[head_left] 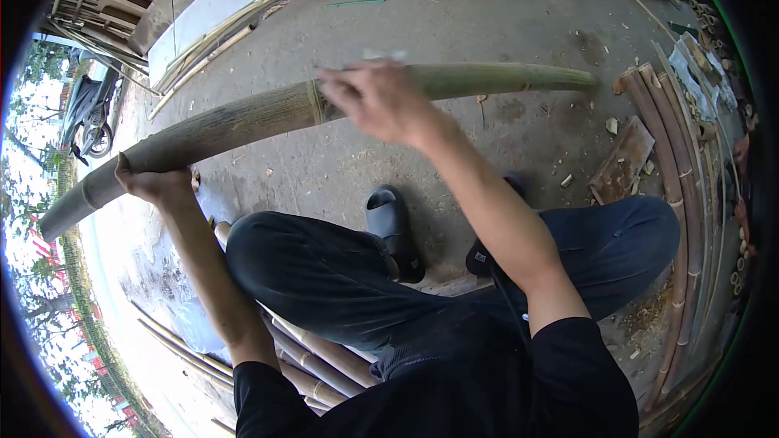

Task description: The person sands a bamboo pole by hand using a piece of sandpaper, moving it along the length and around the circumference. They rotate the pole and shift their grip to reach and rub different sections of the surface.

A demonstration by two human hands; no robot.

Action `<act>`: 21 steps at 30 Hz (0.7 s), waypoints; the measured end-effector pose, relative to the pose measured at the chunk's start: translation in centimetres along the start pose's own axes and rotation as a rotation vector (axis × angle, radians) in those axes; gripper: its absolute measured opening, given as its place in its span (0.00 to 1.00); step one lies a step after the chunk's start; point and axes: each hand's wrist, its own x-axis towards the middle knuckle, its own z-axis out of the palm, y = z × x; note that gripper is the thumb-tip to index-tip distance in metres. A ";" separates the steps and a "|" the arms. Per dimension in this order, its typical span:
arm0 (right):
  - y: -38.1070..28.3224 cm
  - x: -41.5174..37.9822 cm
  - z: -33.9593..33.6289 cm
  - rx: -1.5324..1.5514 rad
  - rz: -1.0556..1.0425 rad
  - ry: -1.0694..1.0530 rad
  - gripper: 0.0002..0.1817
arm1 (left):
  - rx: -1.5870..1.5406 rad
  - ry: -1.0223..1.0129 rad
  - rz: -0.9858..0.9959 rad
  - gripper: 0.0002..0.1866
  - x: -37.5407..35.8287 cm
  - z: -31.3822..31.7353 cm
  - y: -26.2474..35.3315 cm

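A long, thick bamboo pole point(235, 119) slants across the view in front of me, raised at its left end, its greenish right end low over the floor. My left hand point(154, 182) is closed round it from below, near the left end. At the pole's middle, beside a node ring, my right hand point(381, 101) lies over its upper side, smeared by motion. The fingers look curled round something small with a pale, greyish edge, too blurred to name. Part of the pole is hidden behind this hand.
Several bamboo poles point(688, 251) lie along the right, near a worn wooden block point(623, 162) and scattered chips. More poles point(312, 365) lie below my legs. A long white panel point(219, 12) and thin strips stand at upper left. A motorbike point(93, 109) is parked at far left.
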 end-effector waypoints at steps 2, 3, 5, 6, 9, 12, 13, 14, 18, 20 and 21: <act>-6.1 1.8 3.9 -0.163 -0.163 0.131 0.31 | 0.018 -0.002 -0.033 0.32 -1.0 0.2 0.4; -7.9 2.2 4.2 -0.177 -0.185 0.102 0.30 | 0.016 0.005 -0.063 0.33 -1.3 0.2 0.5; -9.8 3.1 7.9 -0.156 -0.313 0.286 0.30 | 0.000 -0.014 -0.138 0.36 -0.5 -0.5 0.8; -10.0 3.4 9.0 -0.141 -0.453 0.458 0.29 | 0.000 -0.011 -0.139 0.36 -0.5 -0.5 0.8; -4.2 1.1 7.7 -0.083 -0.336 0.384 0.26 | -0.013 0.059 -0.191 0.35 -0.1 -0.8 0.5; 3.9 -3.2 4.6 -0.283 -0.280 0.442 0.23 | -0.011 0.026 -0.167 0.36 0.8 -1.5 -0.5; 5.5 -3.6 4.0 -0.322 -0.280 0.440 0.27 | -0.032 0.024 -0.161 0.36 1.0 -1.5 -0.7; 5.1 -3.1 3.9 -0.320 -0.288 0.432 0.27 | -0.047 0.018 -0.158 0.36 1.1 -1.5 -0.8; -1.0 0.9 4.0 -0.162 -0.318 0.425 0.32 | -0.055 -0.037 -0.078 0.35 -0.1 -0.2 -0.2; -3.1 2.6 4.2 -0.309 -0.402 0.335 0.28 | -0.032 -0.018 -0.104 0.34 -0.3 0.0 0.2; -2.6 2.5 4.3 -0.302 -0.397 0.327 0.28 | -0.017 0.006 -0.130 0.34 -0.3 -0.3 0.3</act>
